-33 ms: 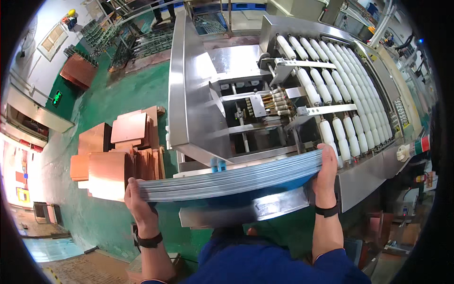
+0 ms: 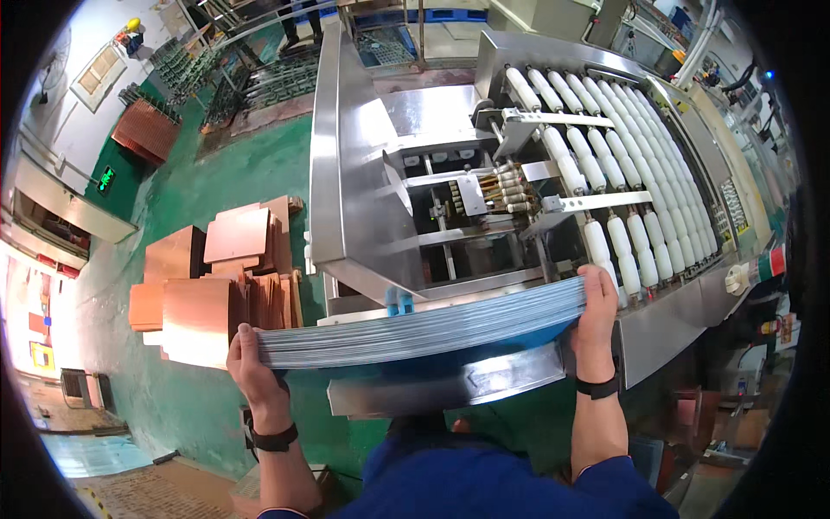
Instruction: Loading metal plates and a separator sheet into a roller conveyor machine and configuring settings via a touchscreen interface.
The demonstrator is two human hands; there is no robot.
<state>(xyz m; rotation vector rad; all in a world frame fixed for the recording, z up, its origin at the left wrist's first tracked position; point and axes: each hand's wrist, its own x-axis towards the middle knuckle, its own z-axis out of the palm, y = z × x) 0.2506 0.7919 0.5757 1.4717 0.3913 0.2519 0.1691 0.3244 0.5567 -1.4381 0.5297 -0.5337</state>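
A thick stack of thin flat sheets [image 2: 415, 329], its layered grey-blue edges showing, spans the space before my body. My left hand [image 2: 257, 376] grips its left end with the thumb up over the edge. At the other end my right hand [image 2: 595, 316] is closed on it, a little higher, so the stack tilts slightly. The fingers beneath the sheets are mostly hidden. Just below the stack, nearer my body, runs a shiny metal ledge [image 2: 514, 374]. Both wrists wear dark bands.
Beyond the stack stands a steel machine [image 2: 324, 173] with rows of white rollers [image 2: 635, 246] and two flat arms [image 2: 596, 201]. Copper-coloured panels [image 2: 199, 307] are piled on the green floor [image 2: 233, 164] to the left. Racks and a person's legs [image 2: 301, 24] appear farther back.
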